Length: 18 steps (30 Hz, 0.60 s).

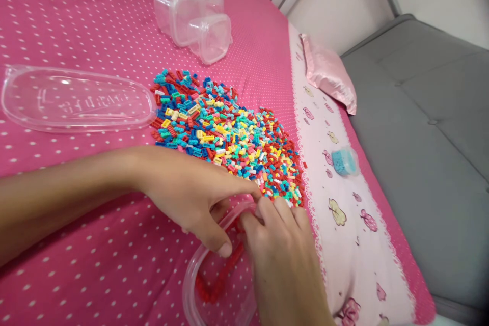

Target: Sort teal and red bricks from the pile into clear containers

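Note:
My left hand (pixel 187 188) reaches in from the left over the rim of a clear plastic container (pixel 190 285). Its thumb is spread from the index finger, which stretches to my right hand; the other fingers are partly hidden beneath. My right hand (pixel 282 254) is closed at the container's far rim, fingers bent and pressed together. Whatever its fingertips hold is hidden. Red bricks (pixel 212 288) lie inside the container. Just beyond both hands spreads a pile of small multicoloured toy bricks (pixel 229 137).
A long clear lid (pixel 80 99) lies left of the pile. Several clear empty tubs (pixel 183 15) stand behind it. A small tub of light blue pieces (pixel 344 161) rests at the right on the patterned bedsheet border (pixel 336 239). Farther back are a pink pillow (pixel 328 71) and a grey padded headboard (pixel 420 97).

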Each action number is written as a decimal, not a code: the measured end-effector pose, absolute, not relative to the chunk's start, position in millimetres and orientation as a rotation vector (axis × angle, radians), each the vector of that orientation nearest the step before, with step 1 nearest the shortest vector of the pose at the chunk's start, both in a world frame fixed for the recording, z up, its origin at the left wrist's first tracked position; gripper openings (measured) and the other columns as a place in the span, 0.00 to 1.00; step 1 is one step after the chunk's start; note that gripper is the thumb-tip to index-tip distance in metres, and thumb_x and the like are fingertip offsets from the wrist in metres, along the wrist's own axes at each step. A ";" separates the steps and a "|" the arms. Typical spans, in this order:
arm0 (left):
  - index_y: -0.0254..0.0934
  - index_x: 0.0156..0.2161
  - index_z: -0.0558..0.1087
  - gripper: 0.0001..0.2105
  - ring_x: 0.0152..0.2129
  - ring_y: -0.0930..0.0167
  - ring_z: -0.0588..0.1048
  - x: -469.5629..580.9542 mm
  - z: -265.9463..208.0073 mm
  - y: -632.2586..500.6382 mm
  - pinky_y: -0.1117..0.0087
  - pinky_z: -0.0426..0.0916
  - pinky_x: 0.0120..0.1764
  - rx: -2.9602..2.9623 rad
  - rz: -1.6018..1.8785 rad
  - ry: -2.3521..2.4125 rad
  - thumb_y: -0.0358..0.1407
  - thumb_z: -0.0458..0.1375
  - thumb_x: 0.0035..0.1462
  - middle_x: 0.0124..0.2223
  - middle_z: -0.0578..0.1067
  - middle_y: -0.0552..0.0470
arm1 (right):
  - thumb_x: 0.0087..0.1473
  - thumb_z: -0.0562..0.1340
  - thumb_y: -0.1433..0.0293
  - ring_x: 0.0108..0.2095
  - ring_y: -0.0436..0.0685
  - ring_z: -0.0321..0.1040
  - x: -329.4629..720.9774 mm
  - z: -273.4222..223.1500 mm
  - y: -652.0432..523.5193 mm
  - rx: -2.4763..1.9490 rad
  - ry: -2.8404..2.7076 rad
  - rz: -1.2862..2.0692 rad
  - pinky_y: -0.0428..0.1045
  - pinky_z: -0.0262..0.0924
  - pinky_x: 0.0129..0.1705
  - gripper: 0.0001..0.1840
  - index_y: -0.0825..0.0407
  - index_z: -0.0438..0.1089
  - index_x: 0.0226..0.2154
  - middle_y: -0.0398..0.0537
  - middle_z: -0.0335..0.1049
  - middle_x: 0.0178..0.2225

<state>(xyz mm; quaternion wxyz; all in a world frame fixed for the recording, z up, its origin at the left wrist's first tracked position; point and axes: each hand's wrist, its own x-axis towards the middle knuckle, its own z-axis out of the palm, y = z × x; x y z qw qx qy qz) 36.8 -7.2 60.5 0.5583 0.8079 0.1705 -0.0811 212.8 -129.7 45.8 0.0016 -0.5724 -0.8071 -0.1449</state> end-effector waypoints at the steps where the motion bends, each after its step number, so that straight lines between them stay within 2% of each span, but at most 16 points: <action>1: 0.40 0.64 0.66 0.30 0.30 0.69 0.78 36.8 60.5 -6.7 0.76 0.65 0.25 1.906 -0.187 0.396 0.37 0.68 0.58 0.34 0.80 0.56 | 0.42 0.74 0.79 0.32 0.62 0.61 213.2 45.0 -129.9 -1.797 -2.526 -0.457 0.56 0.47 0.36 0.13 0.48 0.74 0.25 0.45 0.70 0.28; 4: 0.40 0.63 0.67 0.29 0.30 0.69 0.78 36.7 60.5 -5.8 0.76 0.65 0.25 1.910 -0.180 0.381 0.37 0.68 0.58 0.34 0.80 0.56 | 0.42 0.73 0.80 0.32 0.62 0.61 214.3 44.3 -130.1 -1.798 -2.496 -0.474 0.56 0.47 0.36 0.13 0.48 0.74 0.26 0.45 0.70 0.28; 8: 0.40 0.56 0.70 0.22 0.30 0.70 0.77 36.4 60.6 -6.0 0.77 0.64 0.24 1.929 -0.173 0.390 0.37 0.68 0.58 0.34 0.80 0.56 | 0.46 0.71 0.81 0.33 0.61 0.63 212.7 45.9 -129.8 -1.785 -2.553 -0.420 0.56 0.48 0.37 0.12 0.49 0.77 0.30 0.45 0.73 0.30; 11: 0.40 0.53 0.71 0.20 0.28 0.70 0.77 35.9 61.3 -6.0 0.76 0.64 0.24 1.925 -0.165 0.409 0.37 0.68 0.57 0.33 0.79 0.57 | 0.47 0.69 0.82 0.32 0.61 0.63 211.9 46.7 -130.6 -1.797 -2.536 -0.436 0.55 0.48 0.37 0.11 0.49 0.75 0.28 0.46 0.72 0.29; 14: 0.41 0.56 0.71 0.22 0.29 0.70 0.77 35.4 62.7 -6.0 0.76 0.63 0.24 1.928 -0.156 0.411 0.36 0.67 0.57 0.32 0.78 0.57 | 0.51 0.66 0.83 0.30 0.59 0.60 221.0 53.7 -132.7 -1.763 -2.498 -0.473 0.55 0.45 0.35 0.13 0.49 0.72 0.25 0.45 0.68 0.26; 18: 0.44 0.59 0.71 0.26 0.29 0.69 0.76 34.8 65.3 -6.7 0.76 0.61 0.24 1.938 -0.163 0.427 0.34 0.67 0.55 0.34 0.78 0.56 | 0.58 0.63 0.80 0.30 0.58 0.59 247.6 74.5 -137.0 -1.641 -2.640 -0.263 0.53 0.46 0.33 0.11 0.47 0.72 0.32 0.43 0.66 0.28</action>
